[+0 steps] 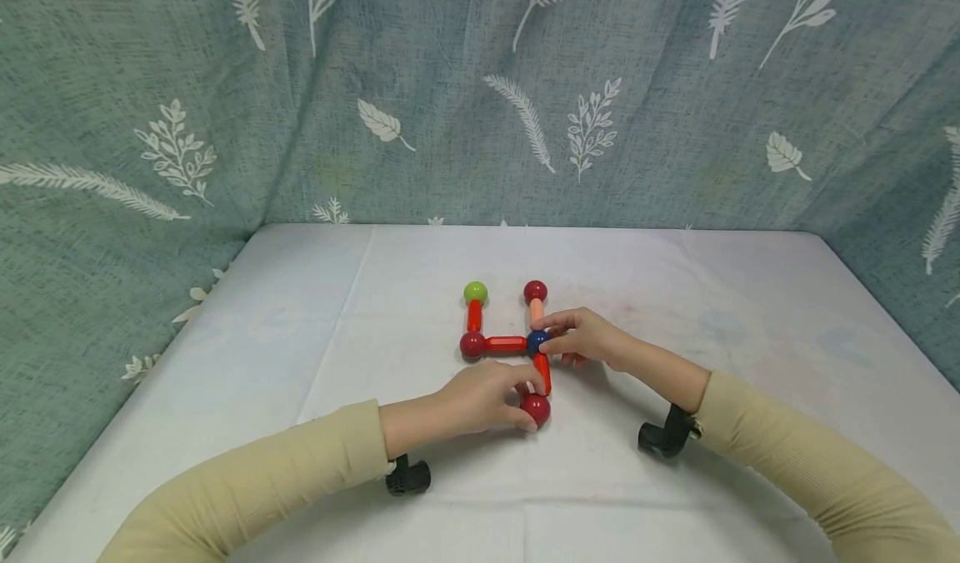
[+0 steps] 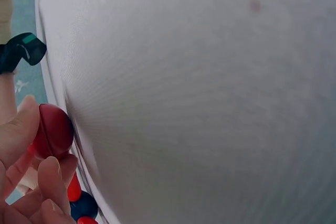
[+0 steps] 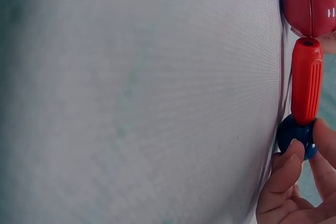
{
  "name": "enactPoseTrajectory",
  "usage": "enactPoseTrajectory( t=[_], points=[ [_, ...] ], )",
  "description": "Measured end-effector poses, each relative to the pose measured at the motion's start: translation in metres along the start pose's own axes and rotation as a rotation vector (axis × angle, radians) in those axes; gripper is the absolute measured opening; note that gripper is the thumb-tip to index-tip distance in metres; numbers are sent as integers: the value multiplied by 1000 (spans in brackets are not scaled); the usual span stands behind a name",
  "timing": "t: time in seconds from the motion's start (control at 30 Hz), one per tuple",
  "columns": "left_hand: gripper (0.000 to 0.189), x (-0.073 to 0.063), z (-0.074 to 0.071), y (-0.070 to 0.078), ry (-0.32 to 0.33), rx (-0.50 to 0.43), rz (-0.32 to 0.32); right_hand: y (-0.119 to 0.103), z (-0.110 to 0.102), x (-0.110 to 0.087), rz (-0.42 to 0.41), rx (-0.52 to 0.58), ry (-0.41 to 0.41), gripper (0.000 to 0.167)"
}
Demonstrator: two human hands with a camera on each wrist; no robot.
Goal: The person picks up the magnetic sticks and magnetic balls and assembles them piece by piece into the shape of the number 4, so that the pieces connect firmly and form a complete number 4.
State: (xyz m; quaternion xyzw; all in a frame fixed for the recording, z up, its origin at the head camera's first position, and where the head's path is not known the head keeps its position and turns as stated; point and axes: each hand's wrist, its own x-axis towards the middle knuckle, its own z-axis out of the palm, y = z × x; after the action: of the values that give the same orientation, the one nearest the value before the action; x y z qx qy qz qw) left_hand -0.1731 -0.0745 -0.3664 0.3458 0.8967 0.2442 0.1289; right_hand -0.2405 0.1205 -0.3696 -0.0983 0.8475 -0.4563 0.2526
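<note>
My left hand (image 1: pixel 480 398) grips a red ball (image 1: pixel 536 410) between thumb and fingers, low over the white cloth. With thumb and fingertips, my right hand (image 1: pixel 588 336) pinches a blue ball (image 1: pixel 536 341). From the blue ball a red rod (image 3: pixel 306 80) runs toward me, its free end right at the held red ball (image 3: pixel 308 6). A second red rod (image 1: pixel 506 345) joins the blue ball to a dark red ball (image 1: pixel 472 345) on the left. Going away from me, a peach rod (image 1: pixel 536 310) leads from the blue ball to another red ball (image 1: pixel 535 291).
Beyond the left corner ball, a red rod (image 1: pixel 474 316) ends in a green ball (image 1: pixel 476 292). White cloth (image 1: pixel 360 321) covers the table, and a teal leaf-patterned curtain (image 1: pixel 450 180) hangs behind it. Black wrist cameras (image 1: pixel 408 477) hang below both sleeves, close to the cloth.
</note>
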Motion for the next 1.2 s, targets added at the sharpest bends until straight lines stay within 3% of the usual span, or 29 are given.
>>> enactPoseTrajectory(
  t=[0.4, 0.9, 1.2],
  points=[
    [33, 3, 0, 3, 2, 34, 4, -1, 1, 0, 7, -4, 3, 39],
    [32, 3, 0, 2, -2, -20, -12, 0, 1, 0, -1, -1, -2, 39],
    [31, 4, 1, 5, 5, 3, -14, -1, 0, 0, 9, -4, -5, 40]
  ],
)
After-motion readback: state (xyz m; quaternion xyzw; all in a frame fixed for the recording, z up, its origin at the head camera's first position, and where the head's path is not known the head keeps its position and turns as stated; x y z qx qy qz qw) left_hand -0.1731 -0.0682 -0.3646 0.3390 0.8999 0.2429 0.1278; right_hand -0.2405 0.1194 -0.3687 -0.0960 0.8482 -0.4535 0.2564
